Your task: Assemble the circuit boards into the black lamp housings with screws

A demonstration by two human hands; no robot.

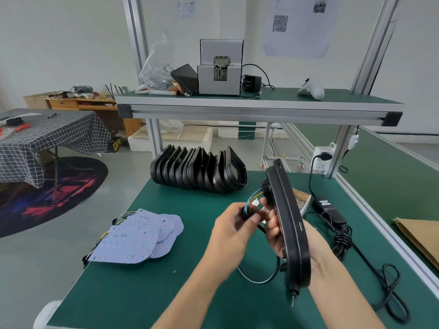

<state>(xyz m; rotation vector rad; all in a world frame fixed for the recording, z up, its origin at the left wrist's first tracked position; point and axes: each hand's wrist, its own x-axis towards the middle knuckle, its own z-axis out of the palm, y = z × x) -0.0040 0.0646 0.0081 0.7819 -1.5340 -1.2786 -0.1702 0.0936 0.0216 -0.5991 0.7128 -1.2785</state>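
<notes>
The right hand [275, 230] is gripping a black lamp housing [288, 224] edge-on above the green surface [194, 288], fingers curled round its near rim, while the left hand [234, 230] is pinching the black cable end [244, 211] of the coloured wires running to the housing. Left of the hands, a stack of circuit boards [140, 236] is lying near the surface's left edge. Farther back a row of housings [197, 170] is standing along the far edge, and a small box of screws [303, 203] is sitting just behind the held housing.
</notes>
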